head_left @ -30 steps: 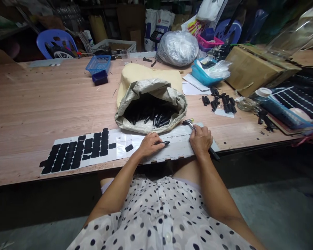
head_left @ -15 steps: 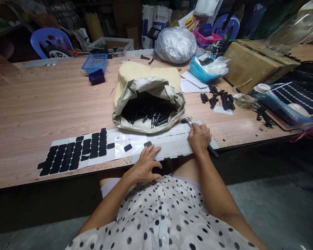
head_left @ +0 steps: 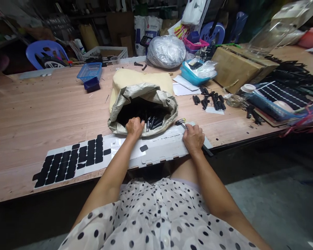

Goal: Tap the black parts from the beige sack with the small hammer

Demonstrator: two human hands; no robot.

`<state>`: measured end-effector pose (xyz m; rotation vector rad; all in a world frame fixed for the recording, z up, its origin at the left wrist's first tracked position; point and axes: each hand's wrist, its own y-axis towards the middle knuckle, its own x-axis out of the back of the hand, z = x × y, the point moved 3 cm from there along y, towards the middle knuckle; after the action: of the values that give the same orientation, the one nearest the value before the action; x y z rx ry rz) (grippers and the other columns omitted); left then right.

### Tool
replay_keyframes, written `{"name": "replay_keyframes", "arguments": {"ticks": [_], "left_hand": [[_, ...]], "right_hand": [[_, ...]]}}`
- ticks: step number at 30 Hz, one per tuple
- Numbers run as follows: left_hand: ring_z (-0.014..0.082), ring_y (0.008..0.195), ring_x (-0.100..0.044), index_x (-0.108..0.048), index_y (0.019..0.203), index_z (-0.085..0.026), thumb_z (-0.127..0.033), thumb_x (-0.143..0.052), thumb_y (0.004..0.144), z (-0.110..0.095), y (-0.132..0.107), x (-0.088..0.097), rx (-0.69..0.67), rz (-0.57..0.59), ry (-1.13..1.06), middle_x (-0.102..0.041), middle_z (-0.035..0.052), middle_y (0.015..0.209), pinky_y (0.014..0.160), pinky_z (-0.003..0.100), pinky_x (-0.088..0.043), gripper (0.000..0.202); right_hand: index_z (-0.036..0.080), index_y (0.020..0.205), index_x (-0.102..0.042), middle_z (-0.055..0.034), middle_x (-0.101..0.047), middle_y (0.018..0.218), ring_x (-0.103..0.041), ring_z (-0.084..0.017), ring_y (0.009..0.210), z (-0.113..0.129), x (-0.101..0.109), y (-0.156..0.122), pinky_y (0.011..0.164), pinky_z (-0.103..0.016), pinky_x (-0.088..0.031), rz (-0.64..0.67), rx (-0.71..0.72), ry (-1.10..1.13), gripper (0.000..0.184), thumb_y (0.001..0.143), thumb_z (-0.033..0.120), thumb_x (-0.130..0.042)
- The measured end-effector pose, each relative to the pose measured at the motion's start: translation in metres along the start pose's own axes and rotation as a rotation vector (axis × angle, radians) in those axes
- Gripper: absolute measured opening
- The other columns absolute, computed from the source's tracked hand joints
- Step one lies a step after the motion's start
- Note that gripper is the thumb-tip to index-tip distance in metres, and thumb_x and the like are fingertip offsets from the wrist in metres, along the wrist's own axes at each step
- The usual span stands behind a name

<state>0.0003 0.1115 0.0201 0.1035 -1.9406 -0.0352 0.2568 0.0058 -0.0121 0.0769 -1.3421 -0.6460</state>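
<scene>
My left hand (head_left: 135,127) is at the mouth of a woven sack (head_left: 113,122), over its lower lip. Its fingers are curled, and their tips are hidden, so I cannot make out what they hold. Inside the sack lie several slim black parts (head_left: 153,122) with shiny ends. My right hand (head_left: 194,138) is closed around a small hammer (head_left: 206,150) with a black handle and a metal head with a yellowish face. It rests on a flat light-grey board (head_left: 169,147) along the table's front edge. A black rounded patch (head_left: 144,148) lies on the board between the hands.
Rows of black rounded patches (head_left: 67,159) cover a white sheet at the left. Small black parts (head_left: 211,100) lie right of the sack. Further back are blue baskets (head_left: 90,71), a stuffed plastic bag (head_left: 166,51), a turquoise basket (head_left: 194,74) and a cardboard box (head_left: 237,67).
My left hand has gone from the board up to the sack's mouth, and its fingers have curled. My right hand still grips the hammer. The view has shifted slightly.
</scene>
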Motion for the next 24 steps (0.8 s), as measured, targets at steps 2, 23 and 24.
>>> {"name": "replay_keyframes", "arguments": {"ticks": [2, 23, 24], "left_hand": [[0.0337, 0.099, -0.067, -0.075, 0.09, -0.02, -0.034, -0.061, 0.088, 0.0, 0.0, 0.0, 0.038, 0.031, 0.039, -0.073, 0.0149, 0.1, 0.079, 0.041, -0.051, 0.02], [0.0244, 0.092, -0.057, -0.077, 0.091, -0.024, -0.028, -0.072, 0.082, -0.011, -0.089, -0.023, -0.482, 0.126, -0.329, -0.069, 0.0032, 0.085, 0.085, 0.039, -0.047, 0.01], [0.0242, 0.092, -0.056, -0.077, 0.092, -0.025, -0.028, -0.072, 0.082, -0.01, -0.088, -0.024, -0.476, 0.135, -0.338, -0.069, 0.003, 0.085, 0.086, 0.039, -0.047, 0.011]], "right_hand": [[0.02, 0.114, -0.071, -0.014, -0.06, 0.098, -0.048, -0.028, 0.093, 0.001, 0.001, 0.0, 0.07, -0.035, -0.031, 0.028, -0.006, 0.004, 0.034, 0.092, 0.019, -0.046], [0.021, 0.113, -0.073, -0.0139, -0.061, 0.097, -0.049, -0.027, 0.092, -0.003, -0.001, 0.002, 0.068, -0.034, -0.031, 0.006, -0.01, 0.014, 0.033, 0.091, 0.02, -0.048], [0.021, 0.112, -0.073, -0.0137, -0.061, 0.097, -0.049, -0.027, 0.092, -0.004, -0.001, 0.003, 0.068, -0.034, -0.032, 0.009, -0.011, 0.024, 0.033, 0.091, 0.02, -0.048]]}}
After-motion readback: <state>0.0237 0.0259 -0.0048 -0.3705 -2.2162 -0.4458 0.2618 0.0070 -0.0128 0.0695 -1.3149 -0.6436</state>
